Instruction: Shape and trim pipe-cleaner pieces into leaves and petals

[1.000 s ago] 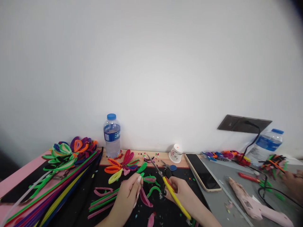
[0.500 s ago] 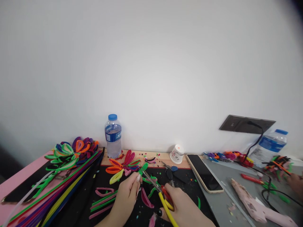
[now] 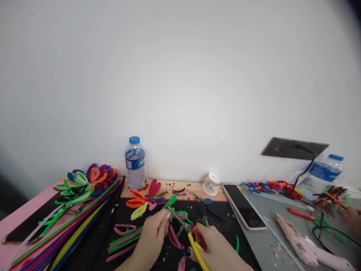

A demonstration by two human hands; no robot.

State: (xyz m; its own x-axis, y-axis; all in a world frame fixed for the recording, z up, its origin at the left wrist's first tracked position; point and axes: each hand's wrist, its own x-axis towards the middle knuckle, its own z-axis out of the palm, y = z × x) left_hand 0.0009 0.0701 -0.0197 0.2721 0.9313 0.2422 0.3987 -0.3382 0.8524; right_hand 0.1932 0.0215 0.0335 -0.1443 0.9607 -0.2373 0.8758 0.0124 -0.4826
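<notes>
My left hand [image 3: 155,230] is closed in a pinch on a green pipe cleaner [image 3: 171,201], whose looped end shows past the fingertips. My right hand [image 3: 216,244] grips long-nose pliers [image 3: 180,222] with red and yellow handles. Their slim metal jaws point up and left, right beside my left fingertips. Fingers hide where jaws and pipe cleaner meet. Under and around the pliers lie bent pink and green pieces, among them a pink loop [image 3: 175,238]. Left of my left hand are another pink loop [image 3: 125,229] and straight pink and green lengths [image 3: 124,244].
Behind stand a water bottle [image 3: 135,163], pipe-cleaner petals [image 3: 152,194], small scissors [image 3: 202,207] and a paper cup [image 3: 211,184]. Long pipe cleaners [image 3: 73,229] and finished flowers [image 3: 84,180] fill the left. Rightward lie a phone [image 3: 244,207], a pink glue gun [image 3: 301,241] and another person's hand [image 3: 352,218].
The pliers' jaws have shifted slightly left, over my left fingertips. My left hand has moved a little to the right and down, and the handles are squeezed slightly differently.
</notes>
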